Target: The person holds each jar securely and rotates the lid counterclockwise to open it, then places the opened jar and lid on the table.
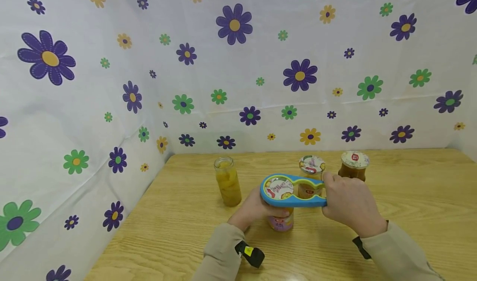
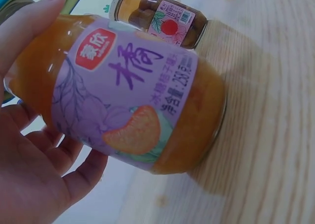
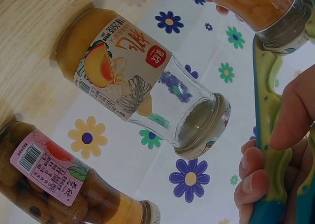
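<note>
A glass jar of orange fruit (image 1: 281, 224) with a purple label stands on the table, a tangerine segment printed on its front (image 2: 133, 133). My left hand (image 1: 256, 209) grips it near the top, thumb on one side and fingers around the other. Over its patterned lid (image 1: 278, 188) sits the large ring of a blue and green jar opener (image 1: 298, 203). My right hand (image 1: 348, 200) holds that opener by its two handles, fingers curled round them in the right wrist view (image 3: 290, 120).
Behind the opener stands a lidded jar with a peach label (image 3: 118, 66). To its right is a lidded jar of dark round fruit (image 1: 352, 173). A lidless jar of yellow fruit pieces (image 1: 228, 185) stands left of my left hand. Flowered cloth (image 1: 261, 65) hangs behind the wooden table (image 1: 160, 231).
</note>
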Demonstrator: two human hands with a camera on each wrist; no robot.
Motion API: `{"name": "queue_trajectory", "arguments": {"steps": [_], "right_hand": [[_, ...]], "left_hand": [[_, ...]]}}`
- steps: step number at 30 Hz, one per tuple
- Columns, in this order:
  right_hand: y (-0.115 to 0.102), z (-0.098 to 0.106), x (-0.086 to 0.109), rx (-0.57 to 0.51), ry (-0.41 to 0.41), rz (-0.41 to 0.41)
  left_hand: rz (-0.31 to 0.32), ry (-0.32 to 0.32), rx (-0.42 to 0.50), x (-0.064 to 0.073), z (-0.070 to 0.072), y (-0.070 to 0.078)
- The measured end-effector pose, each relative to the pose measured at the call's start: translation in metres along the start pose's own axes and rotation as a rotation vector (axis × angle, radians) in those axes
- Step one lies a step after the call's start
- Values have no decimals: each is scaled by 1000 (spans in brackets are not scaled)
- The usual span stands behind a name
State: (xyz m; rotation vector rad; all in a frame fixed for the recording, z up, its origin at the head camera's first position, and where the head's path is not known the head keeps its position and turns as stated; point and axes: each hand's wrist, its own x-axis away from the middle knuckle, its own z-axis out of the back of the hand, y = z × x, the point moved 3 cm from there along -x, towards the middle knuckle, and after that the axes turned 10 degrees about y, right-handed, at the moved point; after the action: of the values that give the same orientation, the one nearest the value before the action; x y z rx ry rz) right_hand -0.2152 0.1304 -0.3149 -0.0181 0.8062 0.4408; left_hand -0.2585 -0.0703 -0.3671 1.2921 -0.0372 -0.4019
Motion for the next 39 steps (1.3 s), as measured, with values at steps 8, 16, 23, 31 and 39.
{"name": "queue_trajectory", "arguments": {"steps": [8, 16, 23, 31, 39], "right_hand": [[0, 0, 0, -4, 0, -3], [0, 1, 0, -7, 3, -3], [0, 1, 0, -8, -8, -7], [0, 0, -1, -12, -15, -17], [0, 0, 0, -6, -4, -9]], "left_hand": [[15, -15, 21, 1, 3, 3], [-5, -44, 36, -2, 3, -2], [16, -43, 19, -3, 4, -4], [21, -39, 36, -3, 5, -5], [-6, -46, 42, -4, 6, -6]]}}
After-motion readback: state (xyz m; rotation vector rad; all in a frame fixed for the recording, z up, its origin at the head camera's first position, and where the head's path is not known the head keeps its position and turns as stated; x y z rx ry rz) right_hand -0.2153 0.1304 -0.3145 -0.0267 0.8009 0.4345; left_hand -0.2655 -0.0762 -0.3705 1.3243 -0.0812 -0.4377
